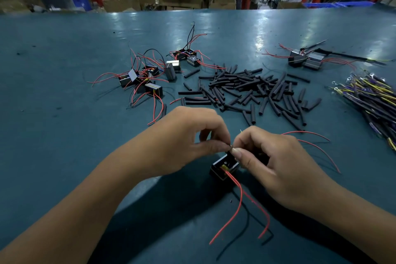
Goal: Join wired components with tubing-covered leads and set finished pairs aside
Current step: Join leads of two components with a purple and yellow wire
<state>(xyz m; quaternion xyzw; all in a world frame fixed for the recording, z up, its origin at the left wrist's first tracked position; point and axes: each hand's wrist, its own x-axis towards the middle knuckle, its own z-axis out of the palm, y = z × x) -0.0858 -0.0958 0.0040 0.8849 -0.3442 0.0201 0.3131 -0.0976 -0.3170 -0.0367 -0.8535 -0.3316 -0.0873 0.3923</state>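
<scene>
Red-wired component (224, 167) under both hands, leads meeting at the fingertips.
Left hand (188, 135) and right hand (276, 156) pinch lead ends together; keep them aligned, twist snugly.

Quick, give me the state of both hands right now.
Left hand: closed, fingers pinching a thin lead above the black component.
Right hand: closed, fingers pinching the same lead join from the other side.

Both hands (188, 139) (276, 161) close tog., fingers (241, 153) pinched
</scene>
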